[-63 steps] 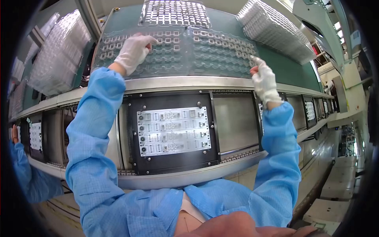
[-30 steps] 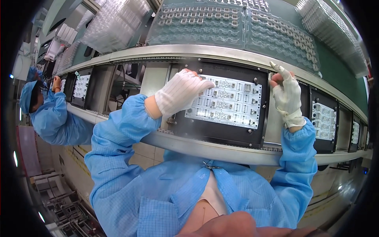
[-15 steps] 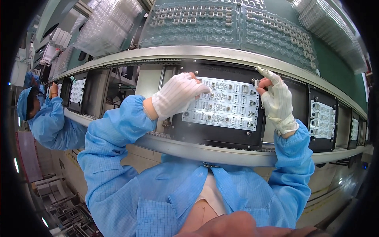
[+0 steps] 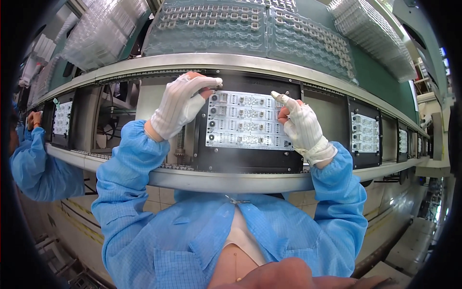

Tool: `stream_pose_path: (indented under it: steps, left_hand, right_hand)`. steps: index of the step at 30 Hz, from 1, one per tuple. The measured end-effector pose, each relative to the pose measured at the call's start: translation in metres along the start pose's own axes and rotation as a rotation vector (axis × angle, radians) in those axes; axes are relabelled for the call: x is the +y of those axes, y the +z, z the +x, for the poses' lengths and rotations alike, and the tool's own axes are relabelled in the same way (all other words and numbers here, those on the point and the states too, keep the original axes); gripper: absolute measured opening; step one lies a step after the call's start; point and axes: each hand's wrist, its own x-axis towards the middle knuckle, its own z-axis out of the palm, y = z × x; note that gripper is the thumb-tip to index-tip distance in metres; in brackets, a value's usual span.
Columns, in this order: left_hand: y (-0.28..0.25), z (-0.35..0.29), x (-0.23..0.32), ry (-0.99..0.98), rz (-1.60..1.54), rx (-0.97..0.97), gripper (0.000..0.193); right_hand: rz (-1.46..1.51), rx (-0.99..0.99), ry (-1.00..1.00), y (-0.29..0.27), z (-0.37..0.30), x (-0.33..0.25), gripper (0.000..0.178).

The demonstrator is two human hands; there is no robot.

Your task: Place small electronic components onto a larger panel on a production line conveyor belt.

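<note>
A white circuit board [image 4: 248, 126] with several rows of small parts lies in a black carrier frame [image 4: 240, 160]. Round black parts line the board's left edge. My left hand [image 4: 177, 107], in a striped white glove with some bare fingertips, is at the upper left corner. Its index finger and thumb are drawn close together, and anything between them is hidden. At the board's right side, my right hand [image 4: 304, 126] wears a similar glove. Its index finger reaches over the upper right part, while the other fingers curl toward the thumb; what they hold cannot be made out.
Beyond the metal rail [image 4: 240, 61], clear plastic trays [image 4: 204, 36] hold rows of small metal parts. Tray stacks [image 4: 103, 36] [image 4: 373, 38] stand either side. Another framed board [image 4: 365, 130] sits rightward on the line, one more [image 4: 62, 118] leftward. A blue-sleeved co-worker [image 4: 41, 159] is far left.
The whole view has shifted, so the board appears further left. My left hand has moved off the board's surface to its upper left corner. My right index finger now reaches over the board.
</note>
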Motion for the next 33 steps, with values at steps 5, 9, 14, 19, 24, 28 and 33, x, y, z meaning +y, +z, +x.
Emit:
stream_pose_path:
  steps: [5, 9, 14, 19, 24, 28, 33]
  left_hand:
    - [-0.009, -0.003, -0.008, -0.017, -0.013, -0.006, 0.029]
    - [-0.014, -0.005, -0.012, -0.007, -0.019, -0.007, 0.029]
    - [-0.020, -0.004, -0.005, 0.000, -0.007, -0.036, 0.031]
    - [-0.015, 0.009, -0.013, 0.017, 0.088, 0.072, 0.024]
    - [0.008, 0.075, -0.050, 0.061, 0.228, 0.026, 0.022]
    - [0.032, 0.130, -0.085, 0.000, 0.333, -0.023, 0.030]
    - [0.050, 0.170, -0.109, 0.013, 0.296, -0.006, 0.034]
  right_hand:
    - [-0.100, -0.100, -0.029, -0.004, 0.011, -0.006, 0.074]
    - [0.032, -0.088, 0.027, -0.006, 0.019, -0.003, 0.073]
    - [-0.169, -0.133, -0.053, -0.005, 0.023, -0.012, 0.060]
    - [-0.308, -0.003, -0.230, 0.006, 0.005, -0.015, 0.060]
    - [-0.263, 0.035, -0.169, 0.002, -0.002, -0.010, 0.051]
    - [-0.034, -0.081, -0.019, -0.020, -0.001, -0.010, 0.050]
    - [-0.037, -0.032, 0.176, -0.064, 0.010, -0.001, 0.056]
